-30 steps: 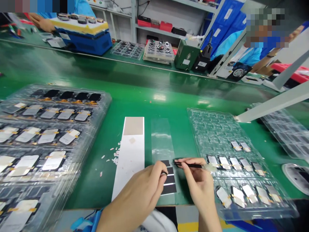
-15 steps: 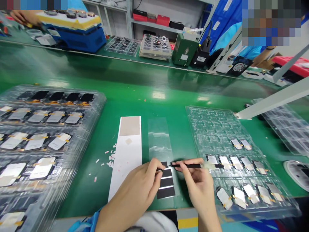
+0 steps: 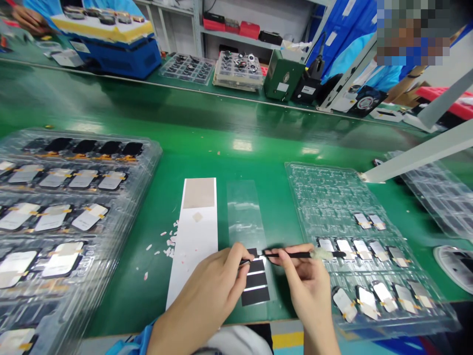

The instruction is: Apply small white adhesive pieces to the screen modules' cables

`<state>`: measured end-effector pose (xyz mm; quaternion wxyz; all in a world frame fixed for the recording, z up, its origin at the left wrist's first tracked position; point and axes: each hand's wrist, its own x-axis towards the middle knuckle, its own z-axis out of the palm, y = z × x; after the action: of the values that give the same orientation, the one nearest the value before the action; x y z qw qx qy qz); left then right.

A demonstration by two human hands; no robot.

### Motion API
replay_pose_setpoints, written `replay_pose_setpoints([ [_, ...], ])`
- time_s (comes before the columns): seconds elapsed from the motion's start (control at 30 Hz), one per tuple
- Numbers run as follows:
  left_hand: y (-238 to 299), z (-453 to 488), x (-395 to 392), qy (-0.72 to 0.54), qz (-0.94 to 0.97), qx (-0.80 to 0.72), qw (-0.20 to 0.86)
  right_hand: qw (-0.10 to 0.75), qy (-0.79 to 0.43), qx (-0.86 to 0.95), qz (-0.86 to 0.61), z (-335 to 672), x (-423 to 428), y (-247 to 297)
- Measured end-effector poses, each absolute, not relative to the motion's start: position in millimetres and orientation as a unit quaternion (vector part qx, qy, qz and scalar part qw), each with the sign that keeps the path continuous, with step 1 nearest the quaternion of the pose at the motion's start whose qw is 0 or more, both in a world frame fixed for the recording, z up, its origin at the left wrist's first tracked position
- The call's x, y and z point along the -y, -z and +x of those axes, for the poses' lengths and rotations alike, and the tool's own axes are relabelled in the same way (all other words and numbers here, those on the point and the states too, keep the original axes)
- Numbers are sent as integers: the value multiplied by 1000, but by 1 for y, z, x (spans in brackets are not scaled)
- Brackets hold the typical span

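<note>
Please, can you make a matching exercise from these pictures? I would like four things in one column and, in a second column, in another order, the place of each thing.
Things:
1. black strips
2. beige patch
3. pale scraps
4. black tool with white fluffy end

Places:
A. right hand
B. clear film
C. green mat
D. white sheet

Pairs: 1-B, 2-D, 3-C, 4-A

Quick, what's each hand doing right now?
Left hand: pinched shut on something too small to tell.
Right hand: closed, holding black tweezers.
</note>
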<state>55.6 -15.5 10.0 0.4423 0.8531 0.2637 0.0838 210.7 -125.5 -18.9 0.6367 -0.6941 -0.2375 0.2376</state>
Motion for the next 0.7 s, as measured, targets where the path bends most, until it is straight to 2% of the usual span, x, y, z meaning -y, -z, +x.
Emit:
replay_pose_setpoints([
  [0.17, -5, 56, 13, -102, 836, -280, 460, 693, -192, 162, -675, 221, 131, 21],
  [0.3, -7, 56, 11, -144, 810, -296, 486, 746, -224, 155, -608, 219, 126, 14],
  [0.53, -12, 51, 9, -217, 752, -292, 550, 764, -274, 257, -524, 195, 105, -12],
  [0.7, -12, 49, 8, -254, 744, -304, 539, 769, -209, 313, -517, 182, 94, -24],
])
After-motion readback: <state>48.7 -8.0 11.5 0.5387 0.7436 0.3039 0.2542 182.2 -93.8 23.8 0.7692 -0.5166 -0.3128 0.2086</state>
